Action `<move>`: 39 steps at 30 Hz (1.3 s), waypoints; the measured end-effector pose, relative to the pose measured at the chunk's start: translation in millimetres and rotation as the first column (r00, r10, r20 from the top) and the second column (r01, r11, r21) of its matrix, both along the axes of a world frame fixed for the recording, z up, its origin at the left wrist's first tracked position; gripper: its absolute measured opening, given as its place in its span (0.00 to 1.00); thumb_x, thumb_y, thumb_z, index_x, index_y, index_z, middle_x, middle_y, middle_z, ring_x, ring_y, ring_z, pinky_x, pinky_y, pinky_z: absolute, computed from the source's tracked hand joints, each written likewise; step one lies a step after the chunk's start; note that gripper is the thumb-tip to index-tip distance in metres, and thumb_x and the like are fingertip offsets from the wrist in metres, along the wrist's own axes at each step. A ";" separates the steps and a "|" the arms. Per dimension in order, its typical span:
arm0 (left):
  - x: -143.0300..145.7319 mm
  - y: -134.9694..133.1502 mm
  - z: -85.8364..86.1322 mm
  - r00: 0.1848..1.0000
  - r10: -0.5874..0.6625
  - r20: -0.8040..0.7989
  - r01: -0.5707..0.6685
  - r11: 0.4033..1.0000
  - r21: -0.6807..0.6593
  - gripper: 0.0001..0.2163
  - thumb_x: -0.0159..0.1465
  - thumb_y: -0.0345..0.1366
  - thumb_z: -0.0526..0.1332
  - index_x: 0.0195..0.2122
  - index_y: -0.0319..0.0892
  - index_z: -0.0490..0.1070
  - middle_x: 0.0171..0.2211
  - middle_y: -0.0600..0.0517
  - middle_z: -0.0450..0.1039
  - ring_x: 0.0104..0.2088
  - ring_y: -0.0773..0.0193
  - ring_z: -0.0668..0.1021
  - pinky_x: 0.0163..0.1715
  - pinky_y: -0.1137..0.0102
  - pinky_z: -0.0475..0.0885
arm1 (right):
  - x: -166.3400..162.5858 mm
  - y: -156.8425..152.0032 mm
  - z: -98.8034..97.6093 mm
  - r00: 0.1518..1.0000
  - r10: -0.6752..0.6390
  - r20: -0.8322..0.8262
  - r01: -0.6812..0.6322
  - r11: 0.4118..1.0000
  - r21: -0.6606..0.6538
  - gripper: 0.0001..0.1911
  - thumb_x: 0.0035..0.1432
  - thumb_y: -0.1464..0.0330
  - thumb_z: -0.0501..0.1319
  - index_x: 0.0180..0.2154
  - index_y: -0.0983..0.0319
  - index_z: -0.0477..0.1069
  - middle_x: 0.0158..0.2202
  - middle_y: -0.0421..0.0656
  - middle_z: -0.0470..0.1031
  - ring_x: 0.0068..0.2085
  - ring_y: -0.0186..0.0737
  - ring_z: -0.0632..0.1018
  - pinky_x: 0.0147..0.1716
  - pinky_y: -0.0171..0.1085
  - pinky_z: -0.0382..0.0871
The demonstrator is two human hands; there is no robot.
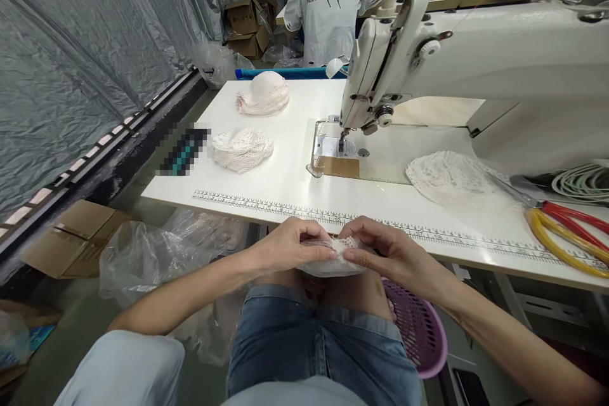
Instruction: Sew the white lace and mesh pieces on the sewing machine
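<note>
Left hand [285,247] and right hand [385,254] pinch a small lace piece [335,257] between fingertips, over the lap just short of the tabletop [285,177] edge. Risk: thin lace could slip toward the purple basket [421,330] if either pinch loosens.

Small white lace piece [343,245], looks like openwork/crochet-type fabric w/ little holes, sitting on top of a pale, see-through layer [328,266] that bulges out below it. Both are pinched between the left hand [290,247] and right hand [387,252], right at the fingertips where thumbs meet. Lace is mostly covered by fingers, only a strip shows btwn them. The bundle is held up off the lap, roughly level, slightly crumpled.
</note>
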State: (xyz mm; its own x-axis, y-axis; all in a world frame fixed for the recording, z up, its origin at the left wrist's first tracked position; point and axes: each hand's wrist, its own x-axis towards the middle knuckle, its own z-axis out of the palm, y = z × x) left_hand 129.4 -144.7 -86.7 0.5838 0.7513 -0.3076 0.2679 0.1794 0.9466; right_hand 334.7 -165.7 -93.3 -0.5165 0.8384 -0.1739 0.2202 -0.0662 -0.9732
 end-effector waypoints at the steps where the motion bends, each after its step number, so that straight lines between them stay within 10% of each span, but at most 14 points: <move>1: -0.5 -0.2 0.0 1.000 -0.008 0.004 0.007 1.000 0.011 0.08 0.55 0.36 0.65 0.28 0.35 0.72 0.26 0.53 0.69 0.28 0.70 0.70 0.29 0.76 0.62 | -0.3 -0.2 -0.2 1.000 0.002 0.009 -0.002 1.000 0.025 0.14 0.56 0.57 0.59 0.39 0.60 0.66 0.22 0.34 0.60 0.23 0.30 0.60 0.22 0.31 0.54; 17: 0.1 0.4 -0.7 0.999 0.029 -0.035 -0.033 0.993 -0.110 0.08 0.54 0.35 0.64 0.31 0.34 0.74 0.25 0.52 0.72 0.26 0.69 0.72 0.28 0.75 0.65 | -3.2 -1.8 -2.3 0.994 -0.011 0.113 -0.024 0.952 0.305 0.11 0.61 0.62 0.54 0.34 0.61 0.71 0.30 0.43 0.74 0.31 0.37 0.73 0.28 0.34 0.64; 39: -1.9 2.6 3.8 0.996 -0.066 -0.054 0.066 0.998 -0.007 0.06 0.56 0.34 0.63 0.32 0.36 0.74 0.28 0.51 0.73 0.30 0.68 0.73 0.30 0.76 0.66 | -2.0 1.8 2.9 0.984 0.045 0.170 -0.063 0.993 0.102 0.17 0.58 0.55 0.56 0.31 0.63 0.69 0.25 0.41 0.69 0.28 0.35 0.67 0.25 0.33 0.59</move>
